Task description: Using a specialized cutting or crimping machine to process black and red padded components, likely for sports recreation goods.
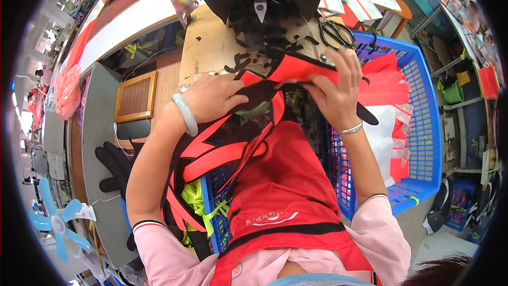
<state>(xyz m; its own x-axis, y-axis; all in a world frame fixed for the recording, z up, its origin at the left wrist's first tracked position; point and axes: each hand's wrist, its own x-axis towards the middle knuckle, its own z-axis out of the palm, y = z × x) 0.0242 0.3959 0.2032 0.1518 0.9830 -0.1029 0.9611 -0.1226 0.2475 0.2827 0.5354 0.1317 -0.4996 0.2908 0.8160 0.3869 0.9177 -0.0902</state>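
Both hands are at a red fabric piece with black edging, stretched above the front of a wooden worktable. My left hand has its fingers closed on the piece's black and red left part. At the right part, my right hand seems to pinch the edge between thumb and forefinger, its other fingers raised. Long red strips with black borders hang from under my left hand beside my red apron. Just beyond the hands is a machine with a pointed metal part.
Black scraps litter the worktable. Black-handled scissors lie at its right. A blue basket holds red and white pieces. Left are a wooden-framed mesh panel, a grey cabinet and a blue fan.
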